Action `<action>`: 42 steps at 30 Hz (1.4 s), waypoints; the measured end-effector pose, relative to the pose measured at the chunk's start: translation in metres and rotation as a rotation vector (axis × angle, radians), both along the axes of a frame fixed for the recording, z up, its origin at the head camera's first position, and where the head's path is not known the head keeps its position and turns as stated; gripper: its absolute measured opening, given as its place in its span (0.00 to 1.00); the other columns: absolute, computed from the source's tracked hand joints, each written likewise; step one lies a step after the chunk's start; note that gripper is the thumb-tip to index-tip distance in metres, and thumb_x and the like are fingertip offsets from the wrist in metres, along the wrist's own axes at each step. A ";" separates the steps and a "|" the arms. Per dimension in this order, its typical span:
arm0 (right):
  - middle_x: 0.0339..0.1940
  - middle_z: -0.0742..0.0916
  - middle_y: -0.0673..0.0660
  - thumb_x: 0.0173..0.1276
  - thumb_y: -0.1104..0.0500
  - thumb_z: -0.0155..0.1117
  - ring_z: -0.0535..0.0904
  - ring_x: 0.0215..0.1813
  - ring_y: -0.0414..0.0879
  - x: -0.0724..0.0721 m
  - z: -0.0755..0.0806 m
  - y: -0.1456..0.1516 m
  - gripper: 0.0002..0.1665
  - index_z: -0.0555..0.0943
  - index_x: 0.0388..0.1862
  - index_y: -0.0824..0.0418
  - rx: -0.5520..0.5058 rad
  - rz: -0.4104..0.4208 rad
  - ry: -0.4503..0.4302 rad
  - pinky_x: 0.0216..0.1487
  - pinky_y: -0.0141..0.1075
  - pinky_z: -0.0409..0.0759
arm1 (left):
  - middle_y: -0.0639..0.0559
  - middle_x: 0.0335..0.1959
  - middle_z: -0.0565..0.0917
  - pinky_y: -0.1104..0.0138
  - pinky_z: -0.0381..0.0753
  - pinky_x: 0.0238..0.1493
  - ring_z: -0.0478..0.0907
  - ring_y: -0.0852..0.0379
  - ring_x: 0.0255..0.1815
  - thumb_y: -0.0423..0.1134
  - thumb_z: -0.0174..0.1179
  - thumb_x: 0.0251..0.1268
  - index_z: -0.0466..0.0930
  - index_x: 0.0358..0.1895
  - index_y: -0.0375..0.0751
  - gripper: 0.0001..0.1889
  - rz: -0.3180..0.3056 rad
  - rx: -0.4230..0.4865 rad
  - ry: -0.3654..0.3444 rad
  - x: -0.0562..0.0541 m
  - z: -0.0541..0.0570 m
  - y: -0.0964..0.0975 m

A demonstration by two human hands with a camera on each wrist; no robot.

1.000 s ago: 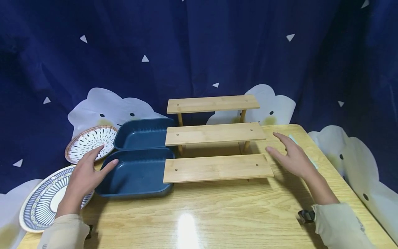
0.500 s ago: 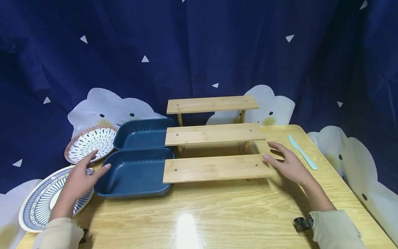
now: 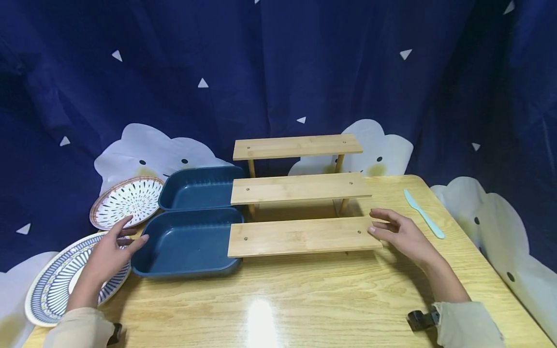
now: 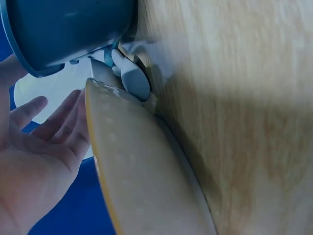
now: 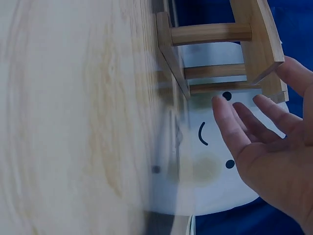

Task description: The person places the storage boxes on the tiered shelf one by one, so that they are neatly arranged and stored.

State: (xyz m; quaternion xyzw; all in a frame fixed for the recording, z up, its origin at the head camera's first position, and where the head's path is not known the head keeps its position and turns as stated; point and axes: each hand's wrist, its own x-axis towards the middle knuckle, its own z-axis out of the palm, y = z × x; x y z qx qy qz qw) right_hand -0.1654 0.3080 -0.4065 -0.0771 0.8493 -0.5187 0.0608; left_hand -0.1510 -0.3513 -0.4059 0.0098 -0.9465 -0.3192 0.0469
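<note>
In the head view my left hand (image 3: 104, 258) hovers over a blue-patterned plate (image 3: 45, 292), its thumb at the left rim of the front dark-blue bin (image 3: 191, 246). The left wrist view shows loosely bent fingers beside the plate's pale underside (image 4: 132, 156), with the thumb by the bin (image 4: 73, 32). At the other side, my right hand (image 3: 406, 237) is at the right end of a three-tier wooden shelf (image 3: 300, 237), thumb tip at the lowest board's edge. From the right wrist, this hand (image 5: 279, 156) has its fingers apart and slightly bent near the shelf (image 5: 264, 44).
A second dark-blue bin (image 3: 196, 191) sits behind the front one, beside a speckled plate (image 3: 135, 195). A mint-green knife (image 3: 424, 215) lies near the table's right edge. Pale spoon-shaped pieces (image 4: 136, 81) lie under the bin's edge. Behind everything hangs a navy curtain (image 3: 278, 67).
Both hands have come down toward the person, the left drifting slightly left. My right thumb has moved in to the lowest board's end, and the knife, mostly covered before, now shows whole.
</note>
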 end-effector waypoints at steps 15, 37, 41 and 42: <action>0.65 0.74 0.74 0.75 0.58 0.65 0.81 0.52 0.34 0.004 -0.004 -0.001 0.35 0.66 0.73 0.74 -0.120 -0.018 -0.006 0.47 0.31 0.83 | 0.21 0.61 0.75 0.82 0.72 0.39 0.74 0.27 0.62 0.47 0.62 0.74 0.61 0.74 0.27 0.36 -0.013 0.137 -0.100 -0.003 -0.005 -0.002; 0.71 0.71 0.63 0.74 0.62 0.64 0.79 0.57 0.36 0.007 -0.004 0.005 0.38 0.61 0.76 0.76 -0.269 0.028 -0.125 0.50 0.32 0.82 | 0.56 0.37 0.78 0.76 0.76 0.24 0.79 0.66 0.36 0.20 0.52 0.72 0.86 0.50 0.57 0.24 -0.126 0.957 -0.090 0.003 -0.018 -0.021; 0.74 0.67 0.68 0.74 0.62 0.64 0.78 0.57 0.35 0.006 -0.005 0.006 0.38 0.61 0.76 0.76 -0.261 0.039 -0.121 0.51 0.32 0.81 | 0.55 0.39 0.81 0.79 0.73 0.20 0.81 0.65 0.36 0.17 0.46 0.72 0.86 0.54 0.52 0.27 -0.209 1.071 -0.038 0.005 -0.020 -0.023; 0.75 0.66 0.70 0.74 0.62 0.64 0.78 0.58 0.34 0.006 -0.005 0.006 0.38 0.61 0.76 0.76 -0.257 0.042 -0.119 0.51 0.32 0.81 | 0.55 0.39 0.81 0.79 0.71 0.18 0.81 0.65 0.36 0.17 0.46 0.73 0.86 0.54 0.51 0.27 -0.224 1.083 -0.026 0.005 -0.020 -0.023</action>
